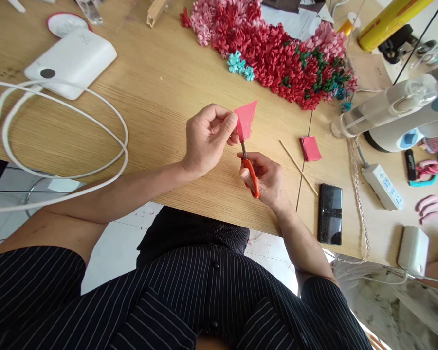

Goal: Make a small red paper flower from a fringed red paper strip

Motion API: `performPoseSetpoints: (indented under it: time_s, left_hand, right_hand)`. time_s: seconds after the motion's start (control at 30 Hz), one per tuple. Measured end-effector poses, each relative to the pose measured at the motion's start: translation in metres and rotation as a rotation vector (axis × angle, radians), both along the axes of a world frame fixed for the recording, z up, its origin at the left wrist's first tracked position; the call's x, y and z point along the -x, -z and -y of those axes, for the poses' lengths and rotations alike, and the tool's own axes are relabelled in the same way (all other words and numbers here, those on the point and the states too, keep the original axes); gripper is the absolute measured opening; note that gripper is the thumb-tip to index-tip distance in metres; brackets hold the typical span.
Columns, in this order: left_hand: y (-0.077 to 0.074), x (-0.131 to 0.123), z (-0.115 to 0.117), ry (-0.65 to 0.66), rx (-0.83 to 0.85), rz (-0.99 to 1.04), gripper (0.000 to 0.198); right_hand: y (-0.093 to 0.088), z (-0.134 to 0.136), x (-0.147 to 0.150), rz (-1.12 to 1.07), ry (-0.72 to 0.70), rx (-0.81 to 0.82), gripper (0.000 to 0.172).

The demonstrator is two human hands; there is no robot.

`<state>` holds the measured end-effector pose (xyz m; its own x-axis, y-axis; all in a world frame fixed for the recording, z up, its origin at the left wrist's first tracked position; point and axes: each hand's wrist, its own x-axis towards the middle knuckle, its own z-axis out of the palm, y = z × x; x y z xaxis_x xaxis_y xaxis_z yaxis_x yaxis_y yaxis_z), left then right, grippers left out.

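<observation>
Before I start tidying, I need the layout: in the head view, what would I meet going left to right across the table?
White device, left hand, orange-handled scissors, stack of red squares, black phone, white power strip.

1 scissors [254, 181], 1 phone [330, 214], perhaps 2 powerbanks [73, 61] [413, 250]

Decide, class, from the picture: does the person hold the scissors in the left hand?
No, the orange-handled scissors are in the right hand, while the left hand grips the thin red piece.
</observation>
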<state>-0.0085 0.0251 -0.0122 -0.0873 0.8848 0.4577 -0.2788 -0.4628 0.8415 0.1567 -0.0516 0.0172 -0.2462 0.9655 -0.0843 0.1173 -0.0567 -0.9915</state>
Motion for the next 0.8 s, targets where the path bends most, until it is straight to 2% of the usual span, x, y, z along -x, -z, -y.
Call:
performPoseSetpoints:
  time_s: [0.13, 0.3, 0.43, 0.63, 0.8]
  left_hand:
    - [-0.002, 0.0, 0.002, -0.012, 0.05, -0.011, 0.033]
    - [-0.004, -0.001, 0.002, -0.017, 0.037, -0.022, 0.034]
    - [0.001, 0.0, -0.002, -0.018, -0.026, -0.012, 0.03]
    - [0.014, 0.003, -0.01, 0.055, -0.039, -0.027, 0.021]
    - [0.01, 0.004, -0.006, 0.055, 0.005, -0.042, 0.026]
  right_hand:
    - [0.0, 0.0, 0.0, -0.015, 0.003, -0.005, 0.067]
    - [0.0, -0.002, 0.0, 0.02, 0.014, -0.015, 0.066]
    - [0.001, -0.002, 0.0, 0.028, 0.019, -0.03, 0.065]
    - [0.0, -0.001, 0.0, 0.029, 0.025, -0.025, 0.065]
    - [0.001, -0.001, 0.0, 0.025, 0.024, -0.012, 0.066]
